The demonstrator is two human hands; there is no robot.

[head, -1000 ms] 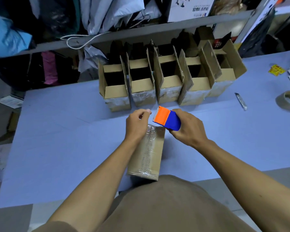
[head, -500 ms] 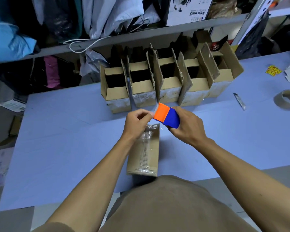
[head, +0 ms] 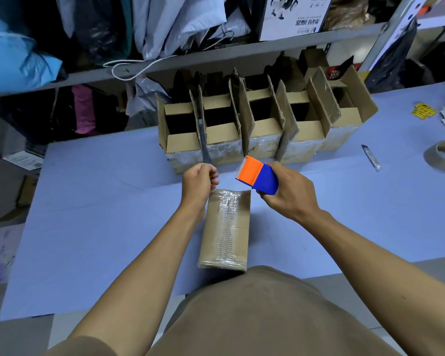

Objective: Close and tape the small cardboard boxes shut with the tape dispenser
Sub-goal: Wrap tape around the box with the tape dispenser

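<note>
moved: tape dispenser [head: 258, 175] lifted off closed box [head: 226, 228], hands apart | left hand [head: 198, 181] fingers curled, pinching tape strip [head: 203, 140] | right hand [head: 288, 194] grips dispenser | box on bench [head: 93, 201] below both hands, long axis toward person; 5 open boxes [head: 262, 122] behind

A pale blue table [head: 93, 201] carries everything. Along its far edge stands a row of open cardboard boxes [head: 262, 124], side by side with flaps up. At the near edge lies one closed box [head: 226, 232] — clear tape along its top. Toward the right edge lie a small utility knife [head: 370, 158], a nearly spent tape roll [head: 443, 156] and — at the far right corner — yellow stickers [head: 423, 111].
</note>
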